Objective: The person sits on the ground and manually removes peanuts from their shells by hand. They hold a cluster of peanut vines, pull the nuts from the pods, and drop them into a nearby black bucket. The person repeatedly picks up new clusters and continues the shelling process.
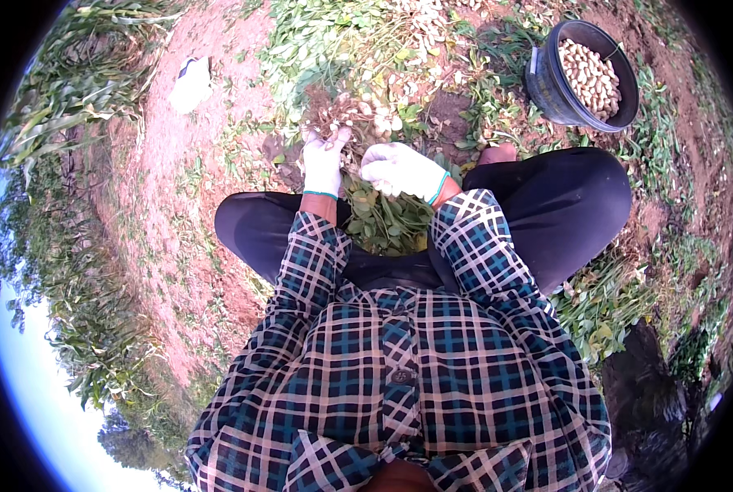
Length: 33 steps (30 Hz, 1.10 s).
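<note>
My left hand (322, 163), in a white knit glove, grips a bunch of pulled peanut plants by the stems just below the roots (329, 114). Pale peanut pods (381, 117) show beside the roots, some perhaps still attached. The leafy tops (388, 221) of plants lie between my crossed legs. Just right of the bunch is my gloved right hand (403, 169), its fingers curled inward near the stems. Whether those fingers hold a pod is hidden by the glove.
A dark plastic bucket (541, 92) with many peanuts (589, 80) stands beyond my right knee. Cut peanut plants (317, 37) and loose pods (426, 24) lie ahead. A white bag-like item (191, 86) rests on reddish soil at left, near tall leafy crops (89, 74).
</note>
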Motion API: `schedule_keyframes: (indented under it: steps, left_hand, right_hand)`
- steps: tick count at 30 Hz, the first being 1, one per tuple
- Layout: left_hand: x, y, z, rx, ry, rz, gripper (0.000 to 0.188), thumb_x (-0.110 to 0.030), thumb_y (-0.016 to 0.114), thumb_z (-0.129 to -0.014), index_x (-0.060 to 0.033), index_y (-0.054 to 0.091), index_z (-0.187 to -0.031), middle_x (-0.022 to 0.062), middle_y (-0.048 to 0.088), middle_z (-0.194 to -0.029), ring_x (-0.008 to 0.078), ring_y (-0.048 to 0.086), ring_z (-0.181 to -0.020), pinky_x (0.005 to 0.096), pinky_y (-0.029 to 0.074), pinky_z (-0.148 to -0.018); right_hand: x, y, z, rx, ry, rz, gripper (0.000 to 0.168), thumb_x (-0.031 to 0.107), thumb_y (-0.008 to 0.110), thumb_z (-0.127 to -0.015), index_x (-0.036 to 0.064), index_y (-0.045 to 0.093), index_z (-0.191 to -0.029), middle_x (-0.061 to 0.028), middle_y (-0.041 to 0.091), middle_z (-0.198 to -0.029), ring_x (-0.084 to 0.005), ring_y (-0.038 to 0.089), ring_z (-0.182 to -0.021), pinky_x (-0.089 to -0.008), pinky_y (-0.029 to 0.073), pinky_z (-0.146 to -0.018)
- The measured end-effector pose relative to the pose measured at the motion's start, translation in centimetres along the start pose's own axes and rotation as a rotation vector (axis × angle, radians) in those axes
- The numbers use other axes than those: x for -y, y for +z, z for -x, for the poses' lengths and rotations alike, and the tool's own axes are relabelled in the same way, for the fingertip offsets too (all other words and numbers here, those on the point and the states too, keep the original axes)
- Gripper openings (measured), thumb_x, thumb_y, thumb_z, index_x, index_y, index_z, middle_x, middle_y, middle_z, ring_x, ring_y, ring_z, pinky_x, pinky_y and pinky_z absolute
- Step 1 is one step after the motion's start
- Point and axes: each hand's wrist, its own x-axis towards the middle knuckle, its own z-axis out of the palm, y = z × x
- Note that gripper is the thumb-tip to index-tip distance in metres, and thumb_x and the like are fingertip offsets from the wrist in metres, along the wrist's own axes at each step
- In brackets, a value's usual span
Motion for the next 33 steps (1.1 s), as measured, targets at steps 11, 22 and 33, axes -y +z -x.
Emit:
schedule_keyframes:
  steps: [11, 22, 33]
  left_hand:
    - [2.0, -2.4, -1.4, 0.034, -0.255, 0.085, 0.052, -0.026, 0.077, -0.078, 0.0037, 0.058, -0.116, 0.0081, 0.064, -0.101, 0.0173, 0.061, -0.090, 0.0325, 0.049, -0.077]
    - [-1.5, 0.3, -0.7, -0.033, -0.237, 0.160, 0.073, -0.027, 0.083, -0.073, 0.0133, 0.043, -0.119, 0.0169, 0.062, -0.109, 0.0207, 0.057, -0.099, 0.0307, 0.043, -0.091]
    - [0.2, 0.5, -1.2, -0.215, 0.055, -0.311, 0.050, -0.029, 0.082, -0.075, 0.0041, 0.048, -0.090, 0.0114, 0.063, -0.073, 0.0130, 0.057, -0.054, 0.0272, 0.048, -0.050]
  right_hand:
    - [-0.8, -1.8, -1.0, -0.405, -0.303, -0.245, 0.022, 0.025, 0.063, -0.087, 0.006, 0.064, -0.097, -0.0078, 0.067, -0.085, -0.0155, 0.064, -0.076, -0.0280, 0.050, -0.060]
    - [-2.6, 1.9, -1.9, -0.693, -0.124, 0.696, 0.049, 0.050, 0.067, -0.075, 0.004, 0.063, -0.091, -0.0164, 0.067, -0.093, -0.0342, 0.064, -0.092, -0.0418, 0.049, -0.080]
    - [-0.6, 2.6, -0.8, -0.093, -0.285, 0.694, 0.041, 0.047, 0.062, -0.077, 0.008, 0.070, -0.090, -0.0147, 0.068, -0.082, -0.0314, 0.066, -0.076, -0.0418, 0.052, -0.074]
